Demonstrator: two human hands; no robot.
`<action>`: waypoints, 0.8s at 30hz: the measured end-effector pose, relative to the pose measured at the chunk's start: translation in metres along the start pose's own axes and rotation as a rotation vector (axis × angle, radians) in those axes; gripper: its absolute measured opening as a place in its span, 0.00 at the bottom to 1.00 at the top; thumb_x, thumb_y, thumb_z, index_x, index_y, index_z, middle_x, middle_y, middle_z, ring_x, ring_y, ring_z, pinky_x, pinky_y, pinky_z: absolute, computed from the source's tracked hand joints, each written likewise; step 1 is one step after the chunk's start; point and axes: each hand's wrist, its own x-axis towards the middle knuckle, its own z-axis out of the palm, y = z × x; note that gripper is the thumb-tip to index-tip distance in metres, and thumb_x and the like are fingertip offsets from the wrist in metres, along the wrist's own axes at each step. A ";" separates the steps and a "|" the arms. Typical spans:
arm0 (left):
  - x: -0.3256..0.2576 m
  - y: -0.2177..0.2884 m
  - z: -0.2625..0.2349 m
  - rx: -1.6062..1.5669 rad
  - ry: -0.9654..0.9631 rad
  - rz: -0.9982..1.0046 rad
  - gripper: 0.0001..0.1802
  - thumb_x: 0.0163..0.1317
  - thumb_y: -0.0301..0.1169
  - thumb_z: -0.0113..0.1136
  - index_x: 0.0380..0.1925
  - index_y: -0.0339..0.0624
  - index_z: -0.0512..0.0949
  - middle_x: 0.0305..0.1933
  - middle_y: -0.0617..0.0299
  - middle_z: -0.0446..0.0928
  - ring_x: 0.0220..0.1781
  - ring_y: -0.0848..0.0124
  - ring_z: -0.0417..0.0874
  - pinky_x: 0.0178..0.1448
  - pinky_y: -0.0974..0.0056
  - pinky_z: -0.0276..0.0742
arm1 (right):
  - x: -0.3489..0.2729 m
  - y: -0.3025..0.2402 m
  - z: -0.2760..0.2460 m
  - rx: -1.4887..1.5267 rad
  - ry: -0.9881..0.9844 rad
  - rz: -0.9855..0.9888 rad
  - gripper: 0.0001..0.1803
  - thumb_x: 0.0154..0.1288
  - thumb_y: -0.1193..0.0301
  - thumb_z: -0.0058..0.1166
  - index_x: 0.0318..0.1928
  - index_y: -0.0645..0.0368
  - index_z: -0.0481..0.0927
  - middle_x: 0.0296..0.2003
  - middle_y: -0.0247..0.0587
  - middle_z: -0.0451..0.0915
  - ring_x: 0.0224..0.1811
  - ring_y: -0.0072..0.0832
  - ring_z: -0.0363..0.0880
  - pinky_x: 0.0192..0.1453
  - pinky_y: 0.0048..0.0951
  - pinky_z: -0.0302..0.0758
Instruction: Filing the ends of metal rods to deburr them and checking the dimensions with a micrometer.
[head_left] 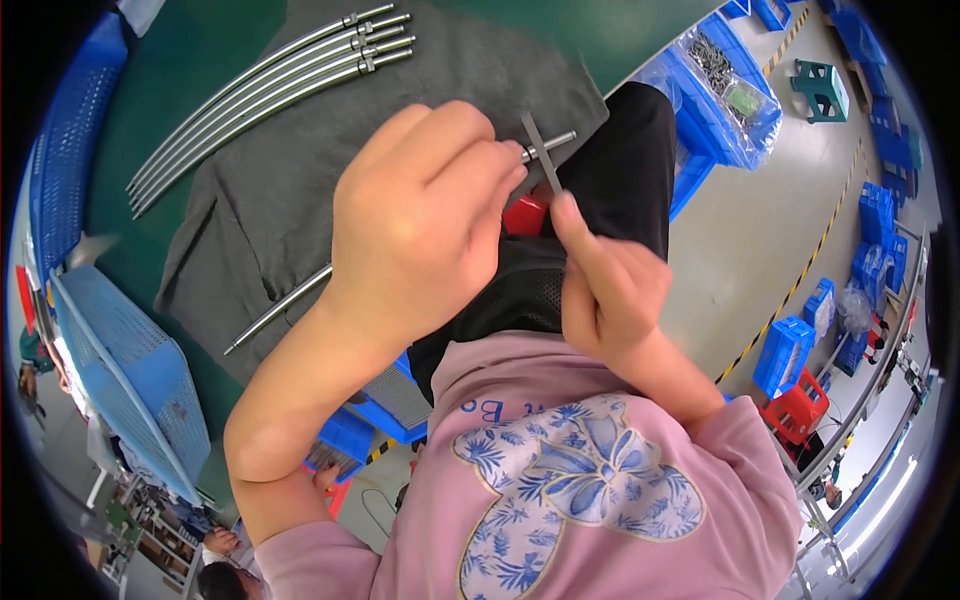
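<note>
My left hand (415,215) is closed around a thin steel rod (281,307). Its plain end slants down to the left, and its stepped end sticks out past my fingers. My right hand (612,285) grips a narrow flat metal strip, like a small file (548,167), with the thumb along it. The strip crosses the rod close to its stepped end and appears to touch it. Several similar steel rods (270,100) lie side by side on a dark grey cloth (520,75), at the upper left of my hands.
The cloth covers part of a green table (640,30). Blue mesh baskets (135,370) stand along the left. A blue bin (760,140) with small metal parts is at the right, beyond my leg. A green stool (822,92) and red chair (797,408) stand on the floor.
</note>
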 end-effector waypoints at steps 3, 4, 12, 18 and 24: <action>-0.002 0.000 0.003 -0.019 -0.006 0.029 0.10 0.36 0.18 0.63 0.23 0.37 0.76 0.25 0.61 0.70 0.25 0.63 0.71 0.27 0.63 0.68 | 0.015 0.005 0.010 0.021 0.033 -0.016 0.30 0.35 0.82 0.49 0.47 0.63 0.79 0.11 0.32 0.60 0.09 0.25 0.59 0.15 0.24 0.60; -0.002 -0.002 0.002 -0.012 0.012 0.031 0.10 0.36 0.18 0.63 0.23 0.37 0.76 0.25 0.61 0.70 0.24 0.63 0.71 0.27 0.63 0.68 | 0.024 0.007 0.017 0.031 0.091 -0.072 0.31 0.32 0.82 0.48 0.46 0.64 0.80 0.10 0.32 0.61 0.08 0.25 0.59 0.15 0.23 0.61; 0.000 -0.002 0.002 -0.006 0.025 0.057 0.10 0.36 0.18 0.63 0.23 0.37 0.76 0.24 0.61 0.70 0.24 0.63 0.71 0.26 0.63 0.67 | 0.026 0.005 0.012 0.024 0.058 -0.042 0.31 0.33 0.82 0.48 0.47 0.62 0.80 0.09 0.31 0.59 0.08 0.24 0.59 0.14 0.23 0.60; 0.001 0.001 -0.001 0.032 -0.022 0.045 0.09 0.40 0.15 0.64 0.24 0.35 0.77 0.24 0.58 0.73 0.24 0.64 0.74 0.27 0.67 0.69 | 0.005 0.000 -0.003 0.002 -0.029 0.034 0.30 0.38 0.82 0.50 0.49 0.59 0.79 0.10 0.31 0.59 0.09 0.25 0.60 0.14 0.24 0.59; -0.002 -0.002 0.002 0.004 0.042 0.041 0.11 0.35 0.17 0.63 0.23 0.37 0.76 0.24 0.61 0.70 0.22 0.64 0.70 0.25 0.64 0.67 | 0.007 -0.015 -0.019 0.018 -0.213 0.102 0.27 0.42 0.89 0.47 0.48 0.69 0.77 0.17 0.40 0.73 0.13 0.30 0.69 0.20 0.25 0.66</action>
